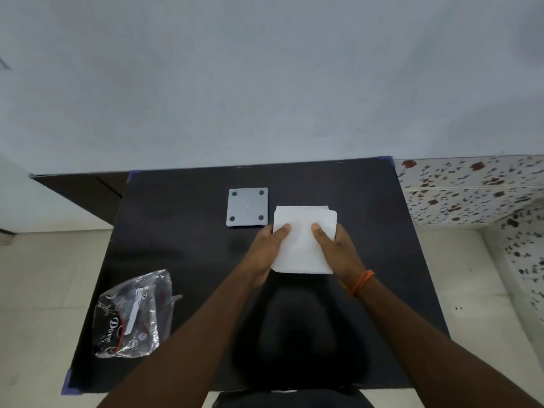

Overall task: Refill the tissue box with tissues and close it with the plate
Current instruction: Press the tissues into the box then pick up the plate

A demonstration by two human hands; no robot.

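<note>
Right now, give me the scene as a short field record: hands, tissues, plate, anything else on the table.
left hand: grips left edge of tissue stack
right hand: grips right edge of tissue stack, orange band at wrist
tissue stack: white, folded, held between both hands
plate: grey, square, four holes, flat, left of stack
wrapper: clear plastic, crumpled, near left
table: dark
tissue box: not visible

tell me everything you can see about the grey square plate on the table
The plate is a flat grey square with rounded corners and a smooth, matte surface, metal or plastic by its look. It has four dark round spots, one near each corner; holes or pads, I cannot tell. It lies flat on the black table, toward the far edge, just left of the white tissue stack. Neither hand touches it. Whether its right edge meets the stack is unclear.
</note>
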